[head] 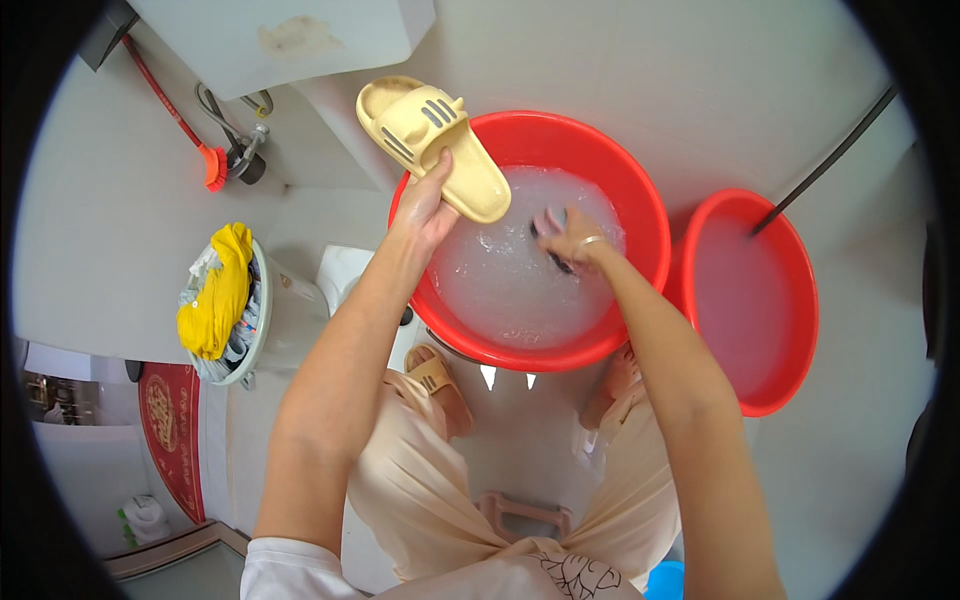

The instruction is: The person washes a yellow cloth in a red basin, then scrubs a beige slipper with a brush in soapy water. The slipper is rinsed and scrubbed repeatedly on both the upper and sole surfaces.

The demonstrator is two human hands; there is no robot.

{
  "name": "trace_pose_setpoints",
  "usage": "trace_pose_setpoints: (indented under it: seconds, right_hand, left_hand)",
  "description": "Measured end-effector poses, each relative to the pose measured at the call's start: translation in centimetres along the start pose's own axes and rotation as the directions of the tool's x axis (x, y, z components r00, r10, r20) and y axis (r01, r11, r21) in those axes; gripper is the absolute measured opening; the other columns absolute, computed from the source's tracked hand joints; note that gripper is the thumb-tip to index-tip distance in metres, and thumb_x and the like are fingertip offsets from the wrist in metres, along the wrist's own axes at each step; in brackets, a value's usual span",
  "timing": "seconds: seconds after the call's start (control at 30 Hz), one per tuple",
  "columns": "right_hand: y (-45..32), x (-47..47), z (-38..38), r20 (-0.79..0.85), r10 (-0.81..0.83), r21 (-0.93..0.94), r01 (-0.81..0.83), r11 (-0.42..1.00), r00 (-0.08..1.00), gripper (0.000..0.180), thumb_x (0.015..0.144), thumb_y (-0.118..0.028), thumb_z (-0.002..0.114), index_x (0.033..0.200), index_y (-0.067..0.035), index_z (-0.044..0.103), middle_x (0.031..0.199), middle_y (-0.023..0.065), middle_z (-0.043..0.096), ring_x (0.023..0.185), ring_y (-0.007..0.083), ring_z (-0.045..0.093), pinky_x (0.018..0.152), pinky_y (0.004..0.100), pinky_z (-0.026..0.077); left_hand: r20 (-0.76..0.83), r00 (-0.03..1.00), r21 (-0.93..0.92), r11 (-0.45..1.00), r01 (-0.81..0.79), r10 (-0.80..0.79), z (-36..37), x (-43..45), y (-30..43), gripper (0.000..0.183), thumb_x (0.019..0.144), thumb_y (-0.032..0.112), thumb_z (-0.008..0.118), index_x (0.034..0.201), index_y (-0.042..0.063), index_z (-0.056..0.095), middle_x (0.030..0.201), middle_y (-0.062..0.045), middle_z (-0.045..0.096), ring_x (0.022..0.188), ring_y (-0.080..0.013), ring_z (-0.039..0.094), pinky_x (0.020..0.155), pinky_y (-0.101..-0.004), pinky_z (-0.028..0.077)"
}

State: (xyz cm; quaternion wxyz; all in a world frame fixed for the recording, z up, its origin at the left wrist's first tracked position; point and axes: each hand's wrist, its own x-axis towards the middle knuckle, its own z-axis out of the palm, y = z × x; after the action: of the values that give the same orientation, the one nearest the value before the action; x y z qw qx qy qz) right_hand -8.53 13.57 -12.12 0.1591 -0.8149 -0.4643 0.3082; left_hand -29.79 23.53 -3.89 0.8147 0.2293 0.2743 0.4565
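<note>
A yellow rubber slide slipper [480,176] with dark stripes hangs over the left rim of a large red plastic basin [637,195]. My left hand [429,202] grips it by its side, thumb on the footbed. Cloudy, sudsy water [510,285] fills much of the basin. At the water's surface my right hand [577,236] holds a small pink-and-dark scrub brush [551,221], blurred and partly hidden by the fingers. Brush and slipper are apart. A matching slipper [427,373] is on my left foot; my right foot [622,367] looks bare.
On the right, a smaller red bucket [806,300] holds cloudy water and a dark pole [825,161]. A pale laundry bin [262,322] heaped with clothes [217,292] stands left. An orange-headed brush [214,166] hangs by the wall. Below lies a pink stool [525,506].
</note>
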Motion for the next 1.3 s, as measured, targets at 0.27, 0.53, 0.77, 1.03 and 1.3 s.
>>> trace_pose_setpoints:
  seconds: [0.27,0.53,0.77,1.03,1.3]
  right_hand:
    - [-12.1,-6.9,-2.6,-0.255,-0.604,-0.280,0.540,0.794,0.755,0.067,0.080,-0.054,0.070,0.117,-0.003,0.046,0.097,0.0242,0.065,0.082,0.0375,0.068,0.067,0.0475,0.053]
    - [-6.8,-4.2,-7.7,-0.368,-0.199,-0.150,0.153,0.977,0.908,0.065,0.086,-0.060,0.058,0.111,-0.001,0.045,0.095,0.0232,0.067,0.082,0.0387,0.068,0.068,0.0486,0.052]
    - [-8.6,-4.7,-4.5,-0.287,-0.429,-0.354,0.322,0.878,0.856,0.060,0.088,-0.055,0.059,0.110,-0.001,0.045,0.091,0.0221,0.067,0.079,0.0381,0.068,0.070,0.0492,0.052]
    - [-11.1,-7.5,-4.9,-0.292,-0.477,-0.307,0.391,0.868,0.829,0.065,0.086,-0.057,0.060,0.113,0.000,0.044,0.092,0.0236,0.067,0.083,0.0381,0.068,0.073,0.0501,0.052]
    - [-6.6,-1.9,-9.1,-0.311,0.136,0.659,0.111,0.744,0.941,0.075,0.076,-0.058,0.073,0.114,0.004,0.053,0.093,0.0163,0.066,0.081,0.0259,0.067,0.078,0.0445,0.052]
  left_hand:
    - [-0.202,0.979,0.025,0.999,0.037,-0.031,0.5,0.1,-0.7,0.037,0.100,0.012,0.054,0.135,0.008,0.043,0.132,-0.011,0.053,0.122,-0.0278,0.055,0.100,-0.0450,0.052]
    - [-0.055,0.991,0.066,0.991,-0.119,0.123,1.6,-0.5,0.0,0.040,0.099,0.009,0.054,0.137,0.008,0.041,0.135,-0.011,0.051,0.124,-0.0276,0.053,0.106,-0.0462,0.048]
    - [-0.030,0.995,-0.028,0.995,-0.098,0.097,1.6,-0.3,-0.2,0.043,0.097,0.008,0.058,0.136,0.007,0.042,0.132,-0.010,0.053,0.126,-0.0290,0.052,0.107,-0.0476,0.047]
    - [-0.044,0.997,0.100,0.993,-0.064,0.069,1.1,-1.1,0.2,0.042,0.098,0.008,0.057,0.137,0.008,0.041,0.133,-0.011,0.053,0.125,-0.0290,0.053,0.103,-0.0501,0.049]
    - [0.161,0.972,0.370,0.923,0.102,-0.171,0.4,-1.7,0.6,0.044,0.089,0.000,0.065,0.131,0.001,0.050,0.128,-0.012,0.058,0.118,-0.0239,0.059,0.104,-0.0394,0.050]
